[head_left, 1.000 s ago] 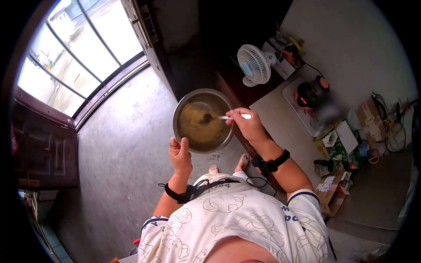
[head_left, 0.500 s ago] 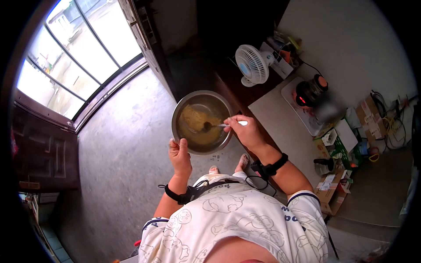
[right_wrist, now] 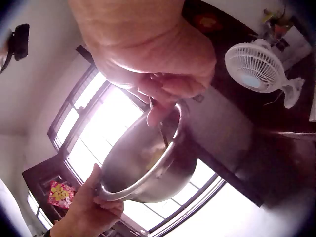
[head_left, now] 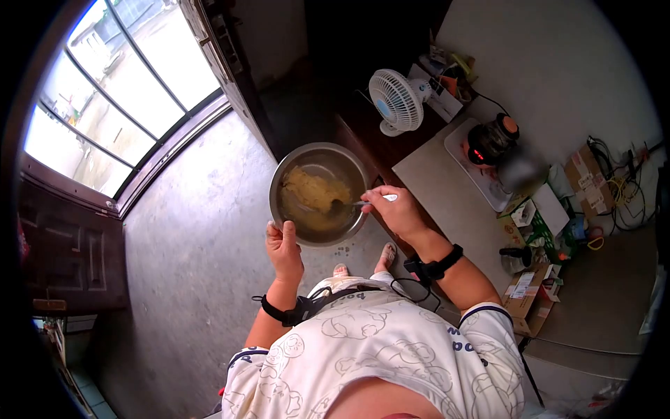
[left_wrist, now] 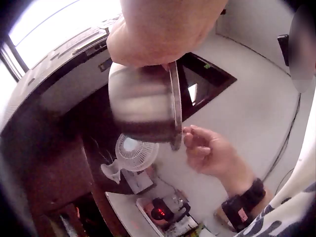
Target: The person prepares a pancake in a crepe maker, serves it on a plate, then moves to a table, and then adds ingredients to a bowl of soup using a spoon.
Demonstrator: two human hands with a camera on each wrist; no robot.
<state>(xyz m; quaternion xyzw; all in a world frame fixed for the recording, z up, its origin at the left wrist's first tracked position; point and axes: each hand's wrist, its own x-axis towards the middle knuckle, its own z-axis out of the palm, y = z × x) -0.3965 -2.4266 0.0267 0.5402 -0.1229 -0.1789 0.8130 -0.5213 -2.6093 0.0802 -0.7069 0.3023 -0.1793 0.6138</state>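
A round metal bowl (head_left: 283, 222) is held up over the floor, with a yellowish wet mixture (head_left: 315, 192) inside. My left hand (head_left: 284, 253) grips its near-left rim, thumb on top; the right wrist view also shows that hand (right_wrist: 91, 210) on the rim. Pinched in my right hand (head_left: 399, 215) is a spoon (head_left: 389, 198) with a pale handle, its dark bowl end in the mixture at the right side. In the left wrist view the bowl (left_wrist: 143, 101) is seen from the side, its contents hidden, with my right hand (left_wrist: 210, 153) by the rim.
To the right, a white fan (head_left: 396, 101) stands on a dark surface beside a light tabletop (head_left: 436, 178). On that side are a tray (head_left: 457, 143) with a lit appliance (head_left: 492, 143), cardboard boxes (head_left: 525, 297) and cables. A barred glass door (head_left: 125, 91) is at the upper left.
The spoon's end has shifted slightly right and lower within the bowl, and the mixture's shape has changed. The bowl and left hand have drifted slightly left in view.
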